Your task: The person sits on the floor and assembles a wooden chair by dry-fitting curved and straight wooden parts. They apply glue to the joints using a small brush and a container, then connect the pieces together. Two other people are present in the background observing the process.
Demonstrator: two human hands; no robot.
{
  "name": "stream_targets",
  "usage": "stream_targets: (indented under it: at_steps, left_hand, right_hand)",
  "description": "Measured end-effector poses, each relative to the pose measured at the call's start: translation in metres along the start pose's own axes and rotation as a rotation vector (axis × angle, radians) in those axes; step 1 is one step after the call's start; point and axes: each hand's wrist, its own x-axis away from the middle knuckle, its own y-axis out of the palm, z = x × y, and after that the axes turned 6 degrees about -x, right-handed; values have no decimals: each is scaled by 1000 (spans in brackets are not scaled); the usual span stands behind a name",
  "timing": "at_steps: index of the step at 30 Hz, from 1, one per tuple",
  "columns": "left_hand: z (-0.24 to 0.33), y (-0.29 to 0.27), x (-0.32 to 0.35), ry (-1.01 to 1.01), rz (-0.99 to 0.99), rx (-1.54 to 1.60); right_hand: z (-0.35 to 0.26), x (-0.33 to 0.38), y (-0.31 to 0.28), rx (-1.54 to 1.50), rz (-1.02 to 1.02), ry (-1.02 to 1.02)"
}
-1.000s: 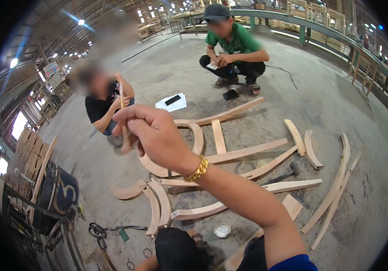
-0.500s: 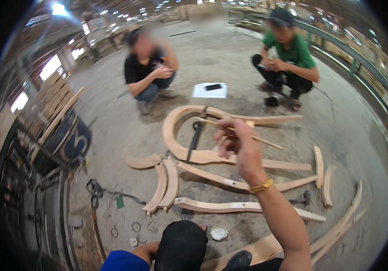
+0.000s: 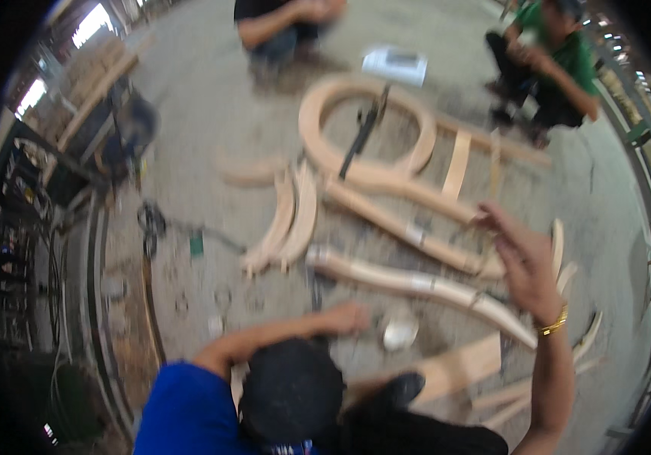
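Observation:
My right hand, gold bracelet at the wrist, is raised over the right end of the wooden parts. A thin wooden stick runs up from its bent fingers and appears held there, though motion smears the grip. My left hand reaches past my dark knee, close to a small white round dish. Its fingers are too blurred to read. Ahead lies a rounded wooden frame with a black clamp across it. Nearer are two long wooden legs.
Curved wooden pieces lie left of the legs, and a flat board lies by my shoe. A person in black and one in green crouch beyond, near white paper. A dark barrel stands left.
The view has tilted down and turned. My right hand has moved right, away from the rounded frame, with the stick now more upright. My left hand has come out past my knee.

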Motion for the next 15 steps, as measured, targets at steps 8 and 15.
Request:
stream_targets:
  at_steps: [8, 15]
  left_hand:
    - [104, -26, 12, -116, 297, 482]
    - [133, -51, 55, 52, 534, 576]
  right_hand:
    - [6, 68, 21, 78, -66, 487]
    - [-19, 36, 32, 716, -224, -139]
